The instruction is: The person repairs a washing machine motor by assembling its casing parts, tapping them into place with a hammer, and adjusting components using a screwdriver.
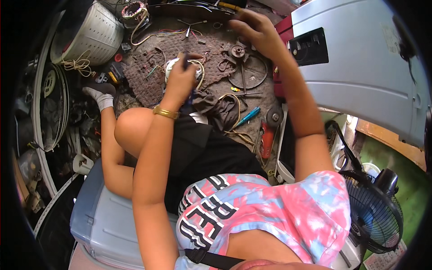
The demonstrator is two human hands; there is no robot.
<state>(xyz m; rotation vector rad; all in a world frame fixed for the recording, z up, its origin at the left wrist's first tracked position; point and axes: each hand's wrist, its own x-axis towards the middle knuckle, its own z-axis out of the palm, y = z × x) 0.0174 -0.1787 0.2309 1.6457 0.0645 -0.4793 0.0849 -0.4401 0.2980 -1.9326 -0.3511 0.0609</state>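
Observation:
My left hand, with a gold-coloured band at its wrist, is closed around a dark slim object whose kind I cannot make out. Just beneath these fingers lies a white round part with a pale cord looped beside it, partly hidden by the hand. Farther off to the right, my right hand is raised with its fingers apart, and nothing shows in it. Nearest to its fingertips is a yellow-handled tool at the far edge. Dark crumpled cloth lies near my knees.
A brown textured mat covers the floor ahead. At the far left stand a perforated white drum and a copper-wound coil. A pulley, a blue-handled tool and a red angle grinder lie right. A grey panel and fan border the right.

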